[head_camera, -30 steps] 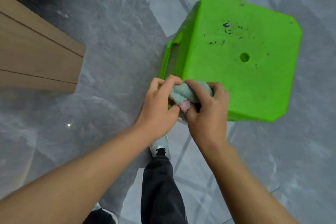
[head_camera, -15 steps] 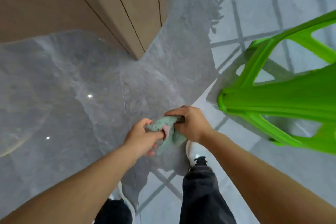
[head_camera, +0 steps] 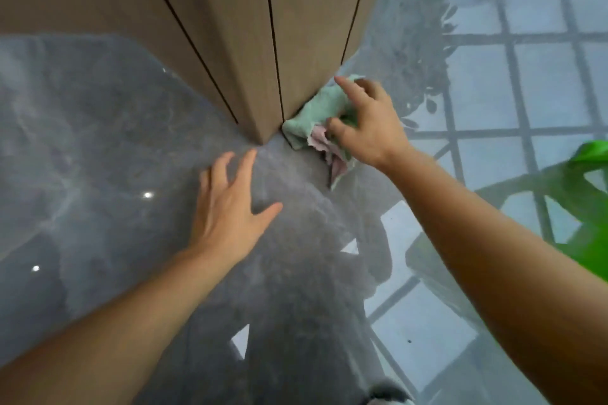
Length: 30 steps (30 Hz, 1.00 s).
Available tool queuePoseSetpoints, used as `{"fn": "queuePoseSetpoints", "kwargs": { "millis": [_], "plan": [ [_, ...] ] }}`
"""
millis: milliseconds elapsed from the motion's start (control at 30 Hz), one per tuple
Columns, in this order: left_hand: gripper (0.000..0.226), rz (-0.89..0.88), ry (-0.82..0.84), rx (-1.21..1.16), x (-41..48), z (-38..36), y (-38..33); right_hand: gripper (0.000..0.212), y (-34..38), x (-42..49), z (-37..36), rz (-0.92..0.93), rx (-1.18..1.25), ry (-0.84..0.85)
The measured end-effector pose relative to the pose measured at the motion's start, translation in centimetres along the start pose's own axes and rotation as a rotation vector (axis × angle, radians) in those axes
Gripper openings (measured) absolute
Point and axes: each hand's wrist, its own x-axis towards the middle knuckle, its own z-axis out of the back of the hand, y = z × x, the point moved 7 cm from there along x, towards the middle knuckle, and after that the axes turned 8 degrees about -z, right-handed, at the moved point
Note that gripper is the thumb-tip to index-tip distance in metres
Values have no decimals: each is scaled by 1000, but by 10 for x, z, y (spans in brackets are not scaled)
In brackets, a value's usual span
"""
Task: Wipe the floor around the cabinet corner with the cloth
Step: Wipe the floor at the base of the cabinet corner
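Cloth (head_camera: 316, 122) lies bunched on the floor (head_camera: 115, 141), touching the cabinet (head_camera: 250, 43) corner's right side, pressed under the right hand (head_camera: 365, 122), fingers spread. Left hand (head_camera: 230, 207) is empty, splayed, near the corner's front. Wiping looks barely begun; front and left remain.

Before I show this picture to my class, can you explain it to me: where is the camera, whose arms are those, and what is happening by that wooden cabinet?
The camera sits on a person's head and looks down, so the two bare arms reaching forward are that person's own. There is no machine here. The right hand presses a crumpled green and pink cloth onto the floor, tight against the bottom corner of the wooden cabinet. The left hand is open and holds nothing, fingers spread just in front of that corner; whether it rests on the floor I cannot tell. The floor is glossy grey stone and mirrors a window grid. The bright green shape at the right edge is part of a plastic stool.
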Motion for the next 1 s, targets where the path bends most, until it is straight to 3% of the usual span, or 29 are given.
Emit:
{"fn": "queuePoseSetpoints", "kwargs": {
  "millis": [100, 300, 367, 467, 533, 633, 700, 800, 867, 933, 1000],
  "plan": [
    [126, 65, 137, 251, -16, -32, 41, 78, -5, -12, -50, -44, -114, -13],
    [130, 62, 167, 287, -16, -50, 50, 71, 1, -33, -78, 311, -413, -102],
    [130, 67, 188, 275, -15, -50, 52, 65, -30, 9, -39, 179, -437, -204],
    [128, 73, 191, 283, -17, -50, 54, 63, -76, 80, 26, -181, -361, -251],
    [126, 71, 189, 280, -17, -50, 54, 61, -66, 88, 31, -204, -331, -240],
    [130, 67, 214, 260, -17, -51, 54, 54, -10, 21, -29, 82, -286, -187],
    [133, 53, 201, 259, -17, -49, 52, 52, 23, -55, -87, 366, -281, -50],
    [132, 45, 214, 238, -17, -49, 51, 49, 26, -74, -94, 689, -406, 56],
    [129, 46, 203, 220, -16, -50, 54, 48, -3, -15, -54, 554, -478, -72],
    [126, 53, 210, 196, -16, -51, 55, 45, -56, 53, 12, 174, -460, -253],
    [125, 46, 220, 183, -17, -52, 55, 42, -90, 83, 57, -143, -377, -311]
  ]
}}
